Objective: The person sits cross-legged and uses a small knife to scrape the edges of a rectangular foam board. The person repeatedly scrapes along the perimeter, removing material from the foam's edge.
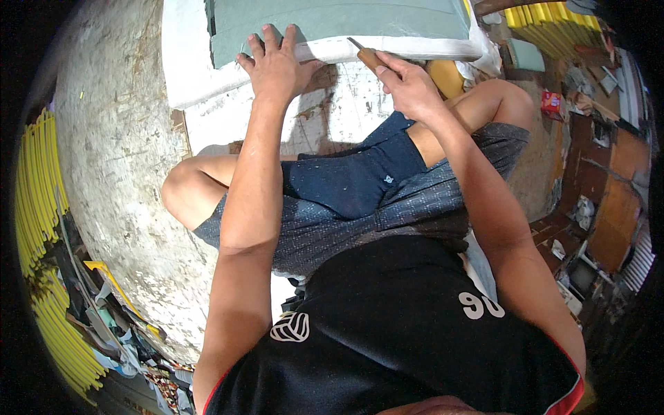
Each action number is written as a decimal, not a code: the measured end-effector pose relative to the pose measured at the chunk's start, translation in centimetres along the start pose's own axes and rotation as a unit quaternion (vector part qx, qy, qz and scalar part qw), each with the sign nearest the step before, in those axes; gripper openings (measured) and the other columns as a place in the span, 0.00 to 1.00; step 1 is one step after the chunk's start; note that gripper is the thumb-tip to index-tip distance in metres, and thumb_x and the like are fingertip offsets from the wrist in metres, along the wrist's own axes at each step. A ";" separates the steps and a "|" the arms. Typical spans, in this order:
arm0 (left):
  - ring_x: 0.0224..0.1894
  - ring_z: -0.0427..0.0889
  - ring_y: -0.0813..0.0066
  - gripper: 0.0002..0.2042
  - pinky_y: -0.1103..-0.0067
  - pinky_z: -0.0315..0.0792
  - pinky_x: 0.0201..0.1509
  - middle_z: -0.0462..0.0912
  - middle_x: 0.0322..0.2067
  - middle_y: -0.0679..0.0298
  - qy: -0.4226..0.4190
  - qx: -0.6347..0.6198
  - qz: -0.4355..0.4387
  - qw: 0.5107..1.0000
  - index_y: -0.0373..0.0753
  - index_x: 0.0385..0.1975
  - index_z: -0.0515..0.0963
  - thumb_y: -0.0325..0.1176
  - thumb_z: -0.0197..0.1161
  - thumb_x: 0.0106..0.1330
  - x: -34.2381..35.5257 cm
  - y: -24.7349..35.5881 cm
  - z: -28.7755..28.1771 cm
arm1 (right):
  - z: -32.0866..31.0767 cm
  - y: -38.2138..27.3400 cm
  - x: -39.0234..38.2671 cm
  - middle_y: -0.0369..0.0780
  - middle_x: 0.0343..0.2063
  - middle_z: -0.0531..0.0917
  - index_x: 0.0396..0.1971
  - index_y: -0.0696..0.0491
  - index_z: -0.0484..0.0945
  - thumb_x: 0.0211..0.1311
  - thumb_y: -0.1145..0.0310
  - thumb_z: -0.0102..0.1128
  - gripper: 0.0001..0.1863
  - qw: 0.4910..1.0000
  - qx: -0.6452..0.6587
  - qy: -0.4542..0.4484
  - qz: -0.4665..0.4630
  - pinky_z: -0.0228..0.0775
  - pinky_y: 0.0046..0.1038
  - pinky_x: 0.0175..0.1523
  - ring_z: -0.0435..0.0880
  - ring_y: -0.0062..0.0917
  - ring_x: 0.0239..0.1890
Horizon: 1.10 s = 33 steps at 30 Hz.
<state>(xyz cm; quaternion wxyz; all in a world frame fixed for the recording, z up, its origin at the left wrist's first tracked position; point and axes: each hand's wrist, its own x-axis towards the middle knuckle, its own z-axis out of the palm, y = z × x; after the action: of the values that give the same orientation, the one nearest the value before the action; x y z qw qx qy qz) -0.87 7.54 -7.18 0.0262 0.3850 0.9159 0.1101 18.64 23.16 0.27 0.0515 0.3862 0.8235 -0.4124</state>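
My left hand [277, 69] lies with its fingers spread over the near edge of a grey-green sheet [360, 21] and the white cloth-like border [401, 50] along it. To its right, my right hand [411, 86] is closed round the wooden handle of a slim tool [371, 59]. The tool's short, narrow metal tip points away to the upper left and sits at the white border; whether it touches cannot be made out. From this distance the exact shape of the tip is unclear.
The sheet rests on a worn, paint-stained board [117, 138] where I sit with legs folded. Yellow slatted stacks [41, 194] stand at the left, with a yellow-framed tool [121, 294] nearby. At the right are a red packet [551, 104], a brown wooden panel [615, 218] and scattered scraps.
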 end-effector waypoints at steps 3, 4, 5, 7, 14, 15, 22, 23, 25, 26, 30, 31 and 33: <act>0.76 0.50 0.33 0.43 0.34 0.47 0.72 0.54 0.75 0.45 0.000 0.005 -0.002 1.000 0.54 0.74 0.62 0.62 0.68 0.59 0.0 0.0 0.0 | -0.1 0.6 0.1 0.52 0.55 0.83 0.67 0.47 0.73 0.73 0.51 0.50 0.28 0.999 -0.028 0.002 -0.032 0.71 0.37 0.63 0.82 0.45 0.58; 0.76 0.50 0.33 0.43 0.34 0.47 0.72 0.54 0.75 0.44 0.000 0.007 -0.002 1.000 0.54 0.74 0.62 0.62 0.68 0.59 -0.1 -0.1 0.1 | -0.1 0.6 0.1 0.52 0.55 0.83 0.67 0.48 0.73 0.73 0.51 0.50 0.28 0.999 -0.032 -0.001 -0.034 0.71 0.37 0.63 0.82 0.45 0.58; 0.76 0.49 0.33 0.43 0.35 0.47 0.72 0.54 0.75 0.44 -0.001 0.008 -0.002 1.000 0.54 0.74 0.62 0.62 0.68 0.59 -0.1 -0.1 0.1 | -0.2 0.4 0.0 0.52 0.55 0.83 0.68 0.48 0.73 0.73 0.50 0.50 0.28 0.999 -0.025 -0.007 -0.021 0.70 0.37 0.63 0.82 0.45 0.58; 0.76 0.49 0.33 0.43 0.35 0.47 0.72 0.55 0.75 0.43 -0.002 0.009 -0.001 1.000 0.54 0.74 0.62 0.62 0.68 0.59 -0.1 -0.1 0.2 | -0.1 0.6 0.0 0.53 0.55 0.83 0.68 0.48 0.73 0.73 0.50 0.50 0.28 1.000 -0.008 -0.014 -0.006 0.70 0.37 0.64 0.82 0.45 0.59; 0.76 0.50 0.32 0.42 0.33 0.46 0.73 0.55 0.75 0.43 -0.005 -0.008 -0.001 1.000 0.51 0.74 0.63 0.54 0.71 0.60 -0.1 0.2 -0.4 | -0.5 -0.2 -0.2 0.52 0.54 0.84 0.68 0.48 0.73 0.73 0.50 0.52 0.29 0.999 0.031 -0.019 0.026 0.71 0.34 0.62 0.84 0.39 0.56; 0.76 0.50 0.31 0.41 0.33 0.46 0.72 0.56 0.74 0.43 -0.004 -0.008 -0.001 1.000 0.51 0.74 0.63 0.53 0.71 0.60 -0.1 0.3 -0.4 | -0.5 0.0 -0.1 0.51 0.54 0.84 0.68 0.47 0.73 0.73 0.50 0.52 0.29 0.999 0.028 -0.010 0.011 0.72 0.34 0.62 0.84 0.38 0.56; 0.76 0.49 0.32 0.42 0.33 0.46 0.73 0.56 0.75 0.43 -0.005 -0.009 0.000 1.000 0.51 0.74 0.62 0.56 0.71 0.60 0.0 0.4 -0.7 | -0.6 0.4 0.2 0.44 0.45 0.83 0.68 0.48 0.73 0.73 0.52 0.53 0.28 1.000 0.006 -0.011 -0.004 0.70 0.29 0.51 0.81 0.29 0.46; 0.77 0.49 0.33 0.42 0.34 0.46 0.73 0.56 0.75 0.43 -0.005 -0.012 -0.002 1.000 0.51 0.74 0.62 0.56 0.71 0.60 0.1 0.4 -0.7 | -0.5 0.7 0.4 0.38 0.37 0.82 0.68 0.48 0.74 0.74 0.53 0.54 0.27 1.000 0.007 -0.004 -0.017 0.68 0.23 0.41 0.77 0.21 0.38; 0.77 0.49 0.33 0.43 0.34 0.45 0.73 0.56 0.75 0.44 -0.006 -0.019 -0.005 1.000 0.51 0.74 0.62 0.57 0.71 0.60 0.1 0.4 -0.8 | -0.4 0.9 0.5 0.32 0.29 0.80 0.68 0.49 0.74 0.75 0.55 0.56 0.26 1.000 0.018 -0.004 -0.018 0.66 0.18 0.31 0.73 0.12 0.29; 0.77 0.49 0.33 0.42 0.34 0.45 0.73 0.56 0.75 0.44 -0.007 -0.020 -0.006 1.000 0.51 0.74 0.62 0.57 0.71 0.60 0.1 0.4 -0.8 | -0.4 0.8 0.5 0.32 0.29 0.80 0.68 0.49 0.74 0.75 0.55 0.55 0.26 1.000 0.027 -0.009 -0.006 0.66 0.18 0.30 0.73 0.11 0.29; 0.76 0.50 0.32 0.42 0.34 0.45 0.73 0.56 0.75 0.43 -0.005 -0.021 -0.005 1.000 0.50 0.74 0.62 0.56 0.70 0.61 0.0 0.4 -0.6 | -0.5 0.8 0.7 0.32 0.29 0.79 0.68 0.49 0.74 0.75 0.56 0.55 0.26 0.999 0.037 -0.017 -0.001 0.65 0.18 0.30 0.73 0.11 0.29; 0.76 0.50 0.32 0.42 0.34 0.45 0.73 0.56 0.74 0.43 -0.003 -0.019 -0.003 1.000 0.50 0.74 0.62 0.56 0.70 0.61 -0.1 0.4 -0.5 | -0.5 0.8 0.7 0.31 0.28 0.79 0.68 0.49 0.74 0.76 0.55 0.55 0.26 1.000 0.023 -0.012 -0.010 0.66 0.18 0.30 0.72 0.11 0.28; 0.75 0.51 0.31 0.42 0.34 0.47 0.72 0.56 0.74 0.42 -0.010 -0.005 0.005 1.000 0.50 0.74 0.62 0.55 0.70 0.61 -0.1 0.5 -0.8 | -0.5 0.3 0.8 0.30 0.28 0.79 0.68 0.49 0.73 0.76 0.55 0.55 0.26 1.000 -0.006 -0.004 -0.028 0.66 0.18 0.29 0.72 0.12 0.26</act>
<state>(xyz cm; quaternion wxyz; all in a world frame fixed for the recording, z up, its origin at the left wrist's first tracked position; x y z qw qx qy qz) -0.55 7.64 -6.30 0.0369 0.3905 0.9132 0.1106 18.43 24.09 0.03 0.0458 0.3612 0.8360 -0.4106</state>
